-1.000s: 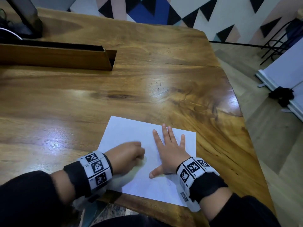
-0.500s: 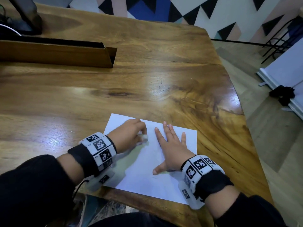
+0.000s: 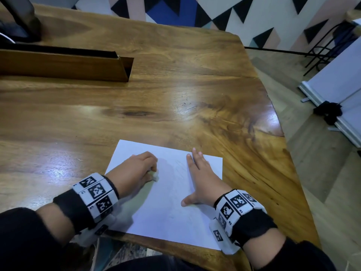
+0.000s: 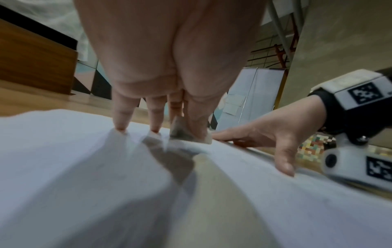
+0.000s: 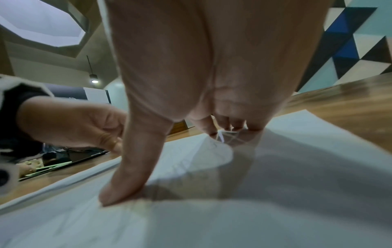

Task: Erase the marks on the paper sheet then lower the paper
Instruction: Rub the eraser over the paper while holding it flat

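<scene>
A white paper sheet [image 3: 166, 208] lies flat at the near edge of the wooden table [image 3: 175, 94], with faint pencil marks near its middle. My left hand [image 3: 136, 169] has curled fingers pinching a small white eraser [image 3: 155, 175] against the sheet's left part; the eraser [image 4: 191, 134] shows between thumb and fingers in the left wrist view. My right hand [image 3: 201, 178] lies flat on the sheet's right part, fingers straight and thumb spread, holding the paper [image 5: 254, 193] down.
A long wooden trough [image 3: 64, 65] stands at the back left, with a dark stand [image 3: 21, 20] behind it. The table's right edge [image 3: 281, 137] drops to the floor, where a white panel [image 3: 336, 94] stands.
My left hand slid up the sheet with the eraser, then came back a little toward me. The right hand stayed pressed flat on the paper.
</scene>
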Motion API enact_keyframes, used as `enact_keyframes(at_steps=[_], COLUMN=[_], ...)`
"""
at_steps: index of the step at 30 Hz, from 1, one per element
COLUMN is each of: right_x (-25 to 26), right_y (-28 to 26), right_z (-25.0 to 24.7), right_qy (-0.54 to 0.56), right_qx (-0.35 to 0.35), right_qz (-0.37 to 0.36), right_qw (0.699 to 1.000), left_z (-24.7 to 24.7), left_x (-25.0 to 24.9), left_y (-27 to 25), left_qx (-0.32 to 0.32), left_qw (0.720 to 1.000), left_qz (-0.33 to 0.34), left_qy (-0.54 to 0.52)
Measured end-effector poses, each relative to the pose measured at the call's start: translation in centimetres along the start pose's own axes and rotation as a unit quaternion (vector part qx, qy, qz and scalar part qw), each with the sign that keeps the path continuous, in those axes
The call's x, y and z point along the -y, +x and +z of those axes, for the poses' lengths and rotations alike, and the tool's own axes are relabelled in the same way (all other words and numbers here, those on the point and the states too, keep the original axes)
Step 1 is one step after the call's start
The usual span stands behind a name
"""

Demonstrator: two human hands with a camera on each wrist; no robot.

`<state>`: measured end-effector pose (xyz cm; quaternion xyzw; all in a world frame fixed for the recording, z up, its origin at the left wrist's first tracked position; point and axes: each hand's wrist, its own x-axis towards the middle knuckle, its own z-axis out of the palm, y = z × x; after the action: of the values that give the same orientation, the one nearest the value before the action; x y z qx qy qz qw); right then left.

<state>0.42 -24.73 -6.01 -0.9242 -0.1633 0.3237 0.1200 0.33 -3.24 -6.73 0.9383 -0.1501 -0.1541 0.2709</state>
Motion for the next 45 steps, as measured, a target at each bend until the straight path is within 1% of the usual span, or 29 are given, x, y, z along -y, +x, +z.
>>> enact_keyframes(at_steps=[2,4,5,9,11,12,13,14,16,17,18,19,21,22,23,24,26,27,28,29,32,33,35,36,39,40,41,42,45], right_x=[-0.1,-0.2,-0.3,-0.3,-0.4,-0.4,-0.3,-0.3,-0.3,-0.2,-0.2,-0.2,-0.2,-0.1,-0.1,-0.1,-0.1,-0.2,-0.1,-0.1,-0.2,-0.1,-0.1,-0.1,-0.2,-0.2,-0.2,-0.2,-0.2], right_y=[0.1,0.0,0.0,0.1,0.1,0.2,0.2,0.2,0.3,0.3,0.3,0.3,0.2,0.1,0.1,0.1,0.1,0.1,0.1,0.1,0.2,0.1,0.1,0.1,0.1,0.1,0.1,0.1,0.1], right_z=[0.1,0.1,0.2,0.2,0.2,0.2,0.2,0.2,0.2,0.3,0.3,0.3,0.2,0.2,0.1,0.1,0.1,0.2,0.2,0.2,0.2,0.2,0.2,0.2,0.1,0.1,0.2,0.2,0.3], right_qy=[0.002,0.004,0.004,-0.001,-0.01,-0.015,-0.019,-0.022,-0.025,-0.027,-0.029,-0.03,-0.028,-0.025,-0.023,-0.022,-0.019,-0.017,-0.016,-0.017,-0.021,-0.023,-0.026,-0.026,-0.023,-0.024,-0.025,-0.026,-0.029], right_qx=[-0.005,-0.01,-0.011,-0.011,-0.011,-0.01,-0.01,-0.01,-0.011,-0.011,-0.009,-0.008,-0.007,-0.008,-0.009,-0.01,-0.014,-0.014,-0.014,-0.012,-0.011,-0.01,-0.008,-0.009,-0.011,-0.011,-0.011,-0.012,-0.012], right_qz=[-0.001,-0.005,-0.007,-0.009,-0.008,-0.007,-0.007,-0.007,-0.007,-0.007,-0.007,-0.006,-0.006,-0.006,-0.007,-0.009,-0.01,-0.01,-0.01,-0.011,-0.009,-0.008,-0.008,-0.008,-0.01,-0.01,-0.011,-0.011,-0.012], right_qw=[1.0,1.0,1.0,1.0,1.0,1.0,1.0,1.0,1.0,1.0,1.0,0.999,1.0,1.0,1.0,1.0,1.0,1.0,1.0,1.0,1.0,1.0,1.0,1.0,1.0,1.0,1.0,1.0,0.999], left_z=[-0.3,-0.3,-0.2,0.1,0.3,0.4,0.4,0.2,-0.4,-0.7,-0.9,-1.0,-1.0,-0.9,-0.7,-0.6,-0.3,-0.4,-0.5,-0.6,-0.7,-0.6,-0.3,-0.3,-0.5,-0.7,-1.0,-1.1,-1.0], left_x=[-1.1,-2.5,-3.2,-4.8,-4.6,-4.5,-4.2,-4.0,-3.8,-3.8,-3.9,-4.0,-4.4,-4.6,-4.6,-4.7,-4.5,-4.3,-4.3,-4.2,-4.3,-4.3,-4.3,-4.2,-3.9,-4.0,-4.1,-4.2,-4.6], left_y=[1.1,2.8,3.8,7.0,7.3,7.1,6.8,6.4,5.7,5.7,5.9,6.3,7.1,7.2,7.1,6.6,5.6,5.4,5.4,5.8,7.3,7.4,6.7,6.2,5.0,5.1,5.4,5.8,6.9], left_qx=[-0.015,-0.031,-0.032,-0.056,-0.063,-0.056,-0.035,0.004,0.1,0.132,0.133,0.11,0.025,-0.001,-0.004,0.019,0.089,0.116,0.126,0.117,0.021,0.004,0.01,0.032,0.131,0.145,0.141,0.12,0.036], left_qw=[0.999,0.999,0.999,0.997,0.996,0.997,0.999,0.999,0.994,0.99,0.99,0.992,0.997,0.997,0.997,0.997,0.994,0.991,0.99,0.991,0.998,0.998,0.999,0.998,0.989,0.987,0.987,0.99,0.997], left_qz=[-0.009,-0.003,-0.005,-0.058,-0.05,-0.037,-0.022,-0.011,0.0,0.002,-0.002,-0.006,-0.016,-0.02,-0.013,-0.004,0.02,0.021,0.016,0.007,-0.021,-0.023,-0.021,-0.016,-0.008,-0.008,-0.01,-0.015,-0.03], left_qy=[0.029,0.04,0.034,0.02,0.023,0.029,0.034,0.039,0.046,0.048,0.053,0.059,0.068,0.07,0.071,0.069,0.065,0.065,0.062,0.056,0.054,0.055,0.046,0.044,0.066,0.073,0.071,0.068,0.067])
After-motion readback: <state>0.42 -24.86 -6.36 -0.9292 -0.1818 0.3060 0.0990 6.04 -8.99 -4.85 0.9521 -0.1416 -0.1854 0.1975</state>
